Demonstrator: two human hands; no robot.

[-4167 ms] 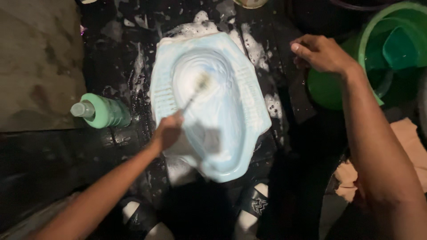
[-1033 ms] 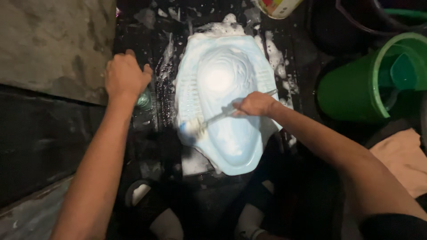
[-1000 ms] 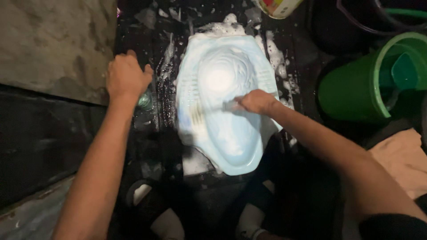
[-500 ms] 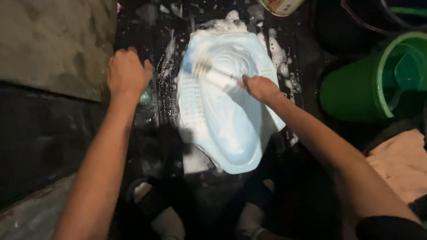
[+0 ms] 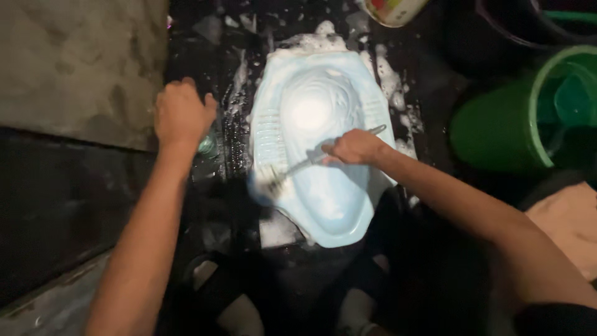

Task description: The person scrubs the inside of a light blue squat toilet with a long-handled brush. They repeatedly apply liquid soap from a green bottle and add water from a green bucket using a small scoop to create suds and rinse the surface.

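Note:
A pale blue squat toilet pan [image 5: 336, 205] covered in white foam lies on the dark wet floor in the head view. My right hand [image 5: 353, 148] grips a long-handled brush [image 5: 292, 169], whose blurred head sits on the pan's left footrest. My left hand [image 5: 181, 115] rests on the floor to the left of the pan, over a green bottle [image 5: 207, 144] that is mostly hidden beneath it; whether the fingers grip the bottle is unclear.
A green bucket [image 5: 497, 127] with a scoop inside stands at the right. A round container [image 5: 390, 9] sits at the top edge. A grey concrete slab [image 5: 74, 68] fills the upper left. A beige cloth [image 5: 569, 218] lies lower right. Foam patches [image 5: 388, 78] surround the pan.
The brush passed from my left hand to my right, and my left hand went to the bottle. Over the last half second the brush head swept from the pan's upper left down to its lower left.

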